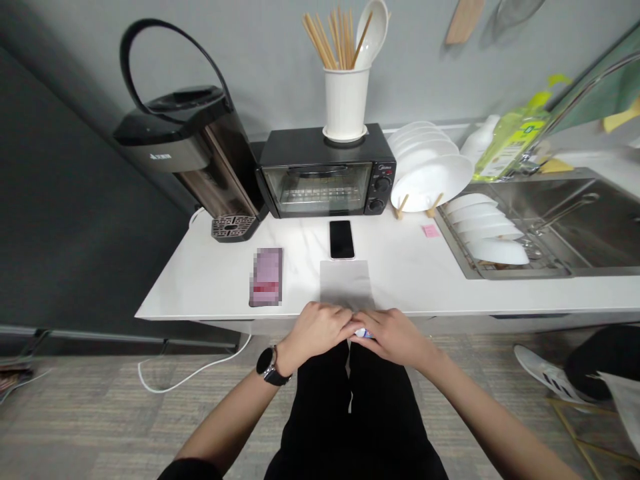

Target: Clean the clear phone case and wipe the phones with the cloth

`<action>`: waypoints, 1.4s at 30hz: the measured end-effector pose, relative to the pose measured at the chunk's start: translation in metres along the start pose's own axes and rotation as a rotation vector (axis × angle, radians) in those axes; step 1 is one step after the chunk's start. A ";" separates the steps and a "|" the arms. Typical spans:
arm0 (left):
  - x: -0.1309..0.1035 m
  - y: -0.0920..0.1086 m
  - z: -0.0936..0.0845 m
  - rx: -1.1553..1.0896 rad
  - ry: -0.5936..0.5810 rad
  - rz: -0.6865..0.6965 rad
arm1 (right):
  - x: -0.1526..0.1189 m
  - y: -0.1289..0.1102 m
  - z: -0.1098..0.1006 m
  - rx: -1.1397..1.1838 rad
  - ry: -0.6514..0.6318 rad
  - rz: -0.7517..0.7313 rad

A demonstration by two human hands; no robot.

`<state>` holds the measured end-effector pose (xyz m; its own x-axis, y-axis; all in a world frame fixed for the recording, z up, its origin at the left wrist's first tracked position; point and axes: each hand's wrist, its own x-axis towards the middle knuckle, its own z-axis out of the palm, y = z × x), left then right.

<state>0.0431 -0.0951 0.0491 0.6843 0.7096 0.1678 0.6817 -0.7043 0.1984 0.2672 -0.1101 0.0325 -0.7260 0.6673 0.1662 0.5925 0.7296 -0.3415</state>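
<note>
Both hands meet at the front edge of the white counter (210, 293), just below a grey sheet (345, 279). My right hand (393, 333) is curled around a small white-and-blue item (364, 333), mostly hidden by the fingers. My left hand (325, 327), with a black watch (270, 365) on its wrist, is closed with its fingertips at the same item, against the right fingers. Beyond the grey sheet lies a phone (342, 240) with a dark screen. To the left is a flat, pixelated purple-pink item (267, 277).
At the back stand a water dispenser (200, 160), a toaster oven (325, 173) bearing a white chopstick cup (346, 103), and racked plates (433, 180). On the right, the sink (590, 233) has bowls (493, 230) in it. Another person's shoe (547, 373) is at lower right.
</note>
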 end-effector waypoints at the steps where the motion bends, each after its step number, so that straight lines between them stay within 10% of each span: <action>1: -0.003 0.001 0.002 -0.006 0.018 0.028 | -0.003 -0.002 -0.001 -0.018 0.004 -0.021; 23: -0.066 0.043 0.013 -0.092 0.165 0.061 | -0.024 -0.048 0.004 -0.142 0.060 -0.288; 27: -0.097 0.010 0.001 -0.152 0.204 -0.059 | -0.054 -0.008 -0.002 -0.169 0.170 -0.228; 31: -0.126 -0.041 -0.017 -0.375 0.314 -0.470 | -0.079 0.042 -0.008 0.140 0.204 0.280; 37: -0.052 -0.051 -0.006 -0.607 0.251 -0.356 | -0.021 0.027 0.003 1.191 0.460 0.526; 42: 0.026 -0.072 0.022 -0.586 0.341 -0.337 | 0.020 0.008 0.009 1.489 0.482 0.459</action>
<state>0.0174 -0.0270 0.0177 0.2798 0.9190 0.2777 0.5253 -0.3886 0.7570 0.2543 -0.0921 0.0249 -0.2541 0.9665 -0.0360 -0.3333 -0.1225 -0.9348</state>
